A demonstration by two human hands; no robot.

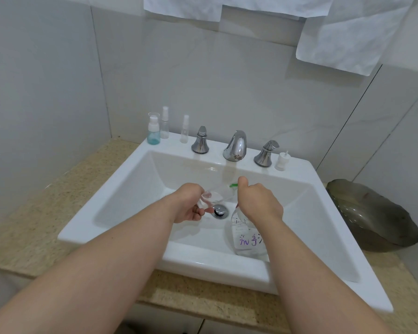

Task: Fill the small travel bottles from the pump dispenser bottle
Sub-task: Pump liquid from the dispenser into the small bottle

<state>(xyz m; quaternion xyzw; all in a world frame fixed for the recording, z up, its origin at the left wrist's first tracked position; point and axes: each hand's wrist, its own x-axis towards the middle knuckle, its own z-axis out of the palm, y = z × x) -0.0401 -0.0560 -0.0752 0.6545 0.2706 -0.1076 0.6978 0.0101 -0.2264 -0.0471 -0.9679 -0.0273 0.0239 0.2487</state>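
Over the white sink basin [121,201], my left hand [187,204] holds a small clear travel bottle [211,196], tilted with its mouth toward the pump's green nozzle [233,185]. My right hand [258,200] rests on top of the clear pump dispenser bottle [247,239], which stands in the basin and bears purple handwriting. The pump head is mostly hidden under that hand. On the sink's back ledge stand a blue-tinted travel bottle [153,131] and two slim clear spray bottles [164,124] [184,130]. A white cap piece [281,161] sits at the right of the ledge.
A chrome faucet [235,147] with two handles [200,141] [266,154] lines the back of the sink. The chrome drain [220,210] lies between my hands. A dark glass dish [372,213] rests on the speckled counter [29,213] at right. White paper sheets [343,39] hang on the wall.
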